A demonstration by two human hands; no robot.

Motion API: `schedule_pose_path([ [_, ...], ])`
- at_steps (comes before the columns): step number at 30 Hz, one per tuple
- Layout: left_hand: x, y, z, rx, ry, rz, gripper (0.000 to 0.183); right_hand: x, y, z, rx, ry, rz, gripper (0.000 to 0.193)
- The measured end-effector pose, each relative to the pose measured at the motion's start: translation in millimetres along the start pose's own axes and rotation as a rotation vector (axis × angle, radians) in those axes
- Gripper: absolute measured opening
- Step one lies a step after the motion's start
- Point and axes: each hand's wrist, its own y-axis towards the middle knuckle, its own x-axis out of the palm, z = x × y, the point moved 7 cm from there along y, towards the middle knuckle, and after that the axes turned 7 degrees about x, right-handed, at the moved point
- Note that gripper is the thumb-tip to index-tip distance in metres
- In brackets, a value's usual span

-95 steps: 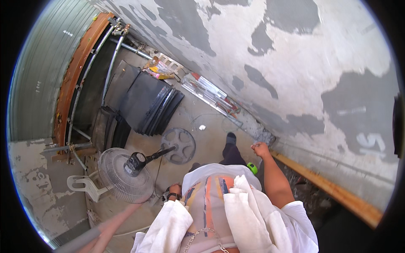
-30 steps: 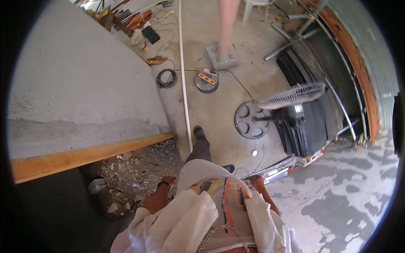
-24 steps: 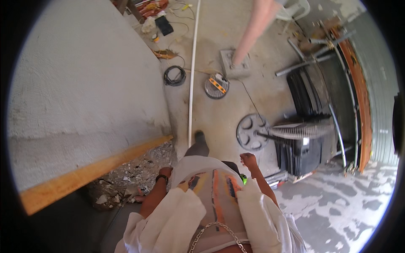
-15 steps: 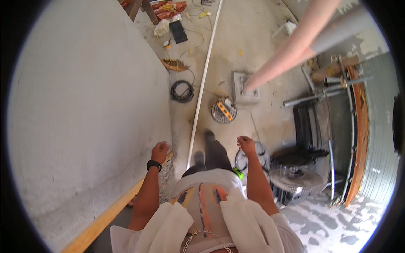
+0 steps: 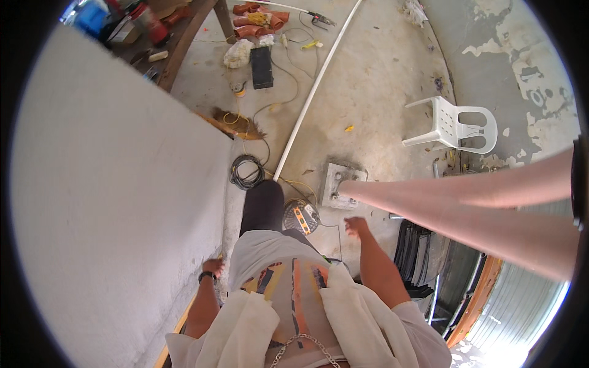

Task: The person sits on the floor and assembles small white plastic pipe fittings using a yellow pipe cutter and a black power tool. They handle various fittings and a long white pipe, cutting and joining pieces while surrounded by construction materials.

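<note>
My left hand point(image 5: 214, 267), with a black watch at its wrist, hangs close beside the grey wall point(image 5: 123, 202); its fingers are loosely bent and hold nothing. My right hand point(image 5: 355, 227) is held out over the floor, also unladen, fingers half curled and slightly apart. Nearest to it are a round cable reel point(image 5: 301, 217) bearing an orange-and-white socket strip, and a concrete base block point(image 5: 331, 191) with bolts. A pale pink forked pole point(image 5: 423, 199) rises from that block toward the right. My dark-trousered leg point(image 5: 262, 208) is stepping forward by a coil of black cable point(image 5: 246, 172).
A long white pipe point(image 5: 313, 92) lies along the floor. Ahead left are a black case point(image 5: 262, 67), reddish-brown pipe fittings point(image 5: 254, 27) and a wooden table point(image 5: 184, 55) with tools. A white plastic chair point(image 5: 451, 126) lies tipped near the right wall. Stacked dark chairs point(image 5: 412, 254) stand right.
I have moved forward; the reel, cable coil and block are now closer. My left hand has swung down and back along the wall. The white chair and the table have come into fuller view.
</note>
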Motion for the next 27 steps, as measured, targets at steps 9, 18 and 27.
schedule_pose_path([
  [9,-88,132,148,-0.108,0.388,-0.027,0.040,-300,35,-404,-0.228,-0.021,0.363,0.037],
  [18,-553,324,555,0.113,0.010,0.626,0.045,-383,-10,-678,-0.477,-0.082,0.294,0.039],
  [27,-742,524,833,0.256,-0.681,0.692,0.035,-656,100,-615,0.036,0.440,0.245,0.044],
])
